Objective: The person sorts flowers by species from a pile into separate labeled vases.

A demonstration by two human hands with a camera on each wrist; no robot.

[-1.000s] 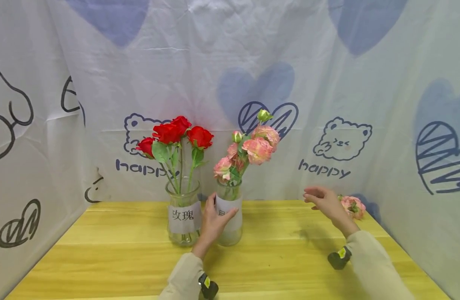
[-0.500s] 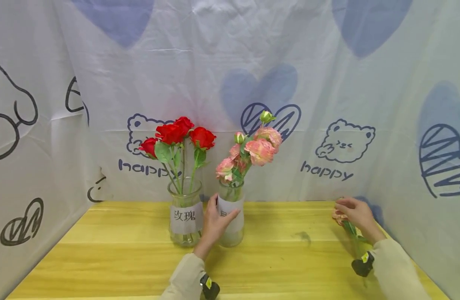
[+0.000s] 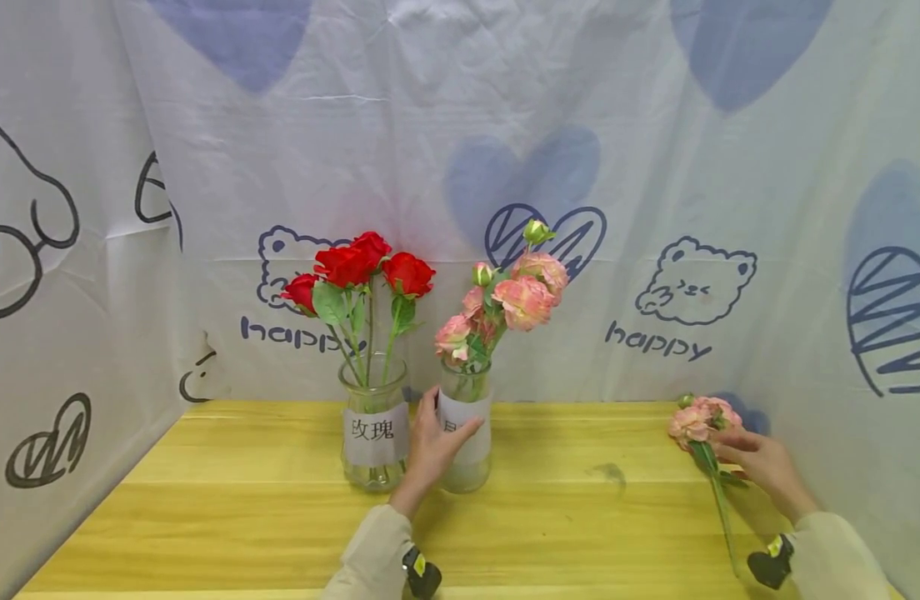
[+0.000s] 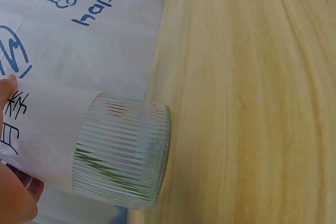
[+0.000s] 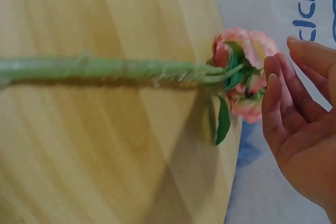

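Note:
My left hand (image 3: 432, 446) grips a glass vase (image 3: 467, 475) with a white paper label, its thumb across the front. In the left wrist view the ribbed base of the vase (image 4: 123, 150) shows green stems through the glass. Pink flowers (image 3: 523, 302) and green buds stand in this vase. On the right of the table lies a pink peony spray (image 3: 692, 423), its green stem (image 5: 131, 69) pointing towards the front. Beside its blooms is my right hand (image 3: 763, 462), fingers loosely bent and holding nothing, fingertips right at the petals in the right wrist view.
Left of the held vase stands another labelled glass vase (image 3: 373, 475) with several red roses (image 3: 347, 265); the two vases are close together. A patterned cloth (image 3: 655, 125) hangs behind and on both sides of the wooden table (image 3: 227, 517).
My right hand has moved right and down, passing over the peony spray and ending at its right side. The spray is now in fuller view. My left hand keeps its hold on the vase.

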